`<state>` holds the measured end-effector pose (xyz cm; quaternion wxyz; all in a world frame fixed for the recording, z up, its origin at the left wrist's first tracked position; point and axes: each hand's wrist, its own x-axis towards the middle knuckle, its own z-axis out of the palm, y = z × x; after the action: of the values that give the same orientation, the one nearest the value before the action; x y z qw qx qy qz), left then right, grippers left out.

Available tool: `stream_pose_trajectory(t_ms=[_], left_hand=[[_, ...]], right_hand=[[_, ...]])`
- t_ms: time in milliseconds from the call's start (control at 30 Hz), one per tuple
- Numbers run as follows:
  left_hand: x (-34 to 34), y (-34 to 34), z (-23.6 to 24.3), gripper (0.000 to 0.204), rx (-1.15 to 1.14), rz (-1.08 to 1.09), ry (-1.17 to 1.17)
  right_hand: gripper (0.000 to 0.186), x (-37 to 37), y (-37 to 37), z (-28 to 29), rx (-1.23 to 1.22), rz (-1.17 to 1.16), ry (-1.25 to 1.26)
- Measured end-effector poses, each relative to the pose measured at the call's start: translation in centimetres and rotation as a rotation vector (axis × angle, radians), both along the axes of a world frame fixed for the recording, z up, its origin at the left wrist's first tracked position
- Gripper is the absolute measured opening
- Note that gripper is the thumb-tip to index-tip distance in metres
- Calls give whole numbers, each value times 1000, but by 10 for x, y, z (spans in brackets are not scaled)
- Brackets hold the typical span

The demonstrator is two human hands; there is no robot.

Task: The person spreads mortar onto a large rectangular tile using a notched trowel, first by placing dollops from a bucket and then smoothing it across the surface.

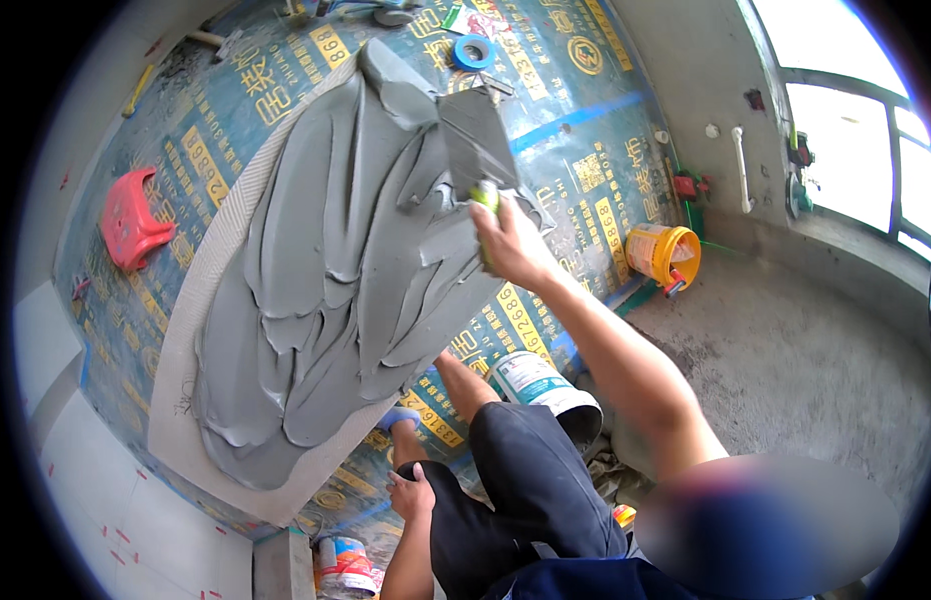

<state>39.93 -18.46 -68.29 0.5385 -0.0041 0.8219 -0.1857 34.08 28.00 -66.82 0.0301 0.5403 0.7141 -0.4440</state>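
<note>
Slab of pale, rib-faced tile (175, 400) under thick wet grey mortar (315, 250), left of centre.
Black cloth shorts (540, 470) sit lower centre; at upper centre, I see a broad grey metal trowel (475, 135), its green handle (484, 194) gripped in the bare right hand (512, 243); the bare left hand (412, 492) rests loose against the shorts.

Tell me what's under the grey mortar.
A beige, finely ribbed slab shows along the left and lower edges; the grey mortar covers the rest, so that can't be seen.
</note>
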Motion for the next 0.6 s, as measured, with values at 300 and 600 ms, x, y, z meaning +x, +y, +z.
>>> stream_pose_trajectory(t_ms=[300,600], left_hand=[[2,3,4,79,-63,-12,22],[7,8,3,79,-52,-19,15]], right_hand=[[32,-59,-22,-7,-404,-683,162],[28,20,-41,2,-266,-863,27]])
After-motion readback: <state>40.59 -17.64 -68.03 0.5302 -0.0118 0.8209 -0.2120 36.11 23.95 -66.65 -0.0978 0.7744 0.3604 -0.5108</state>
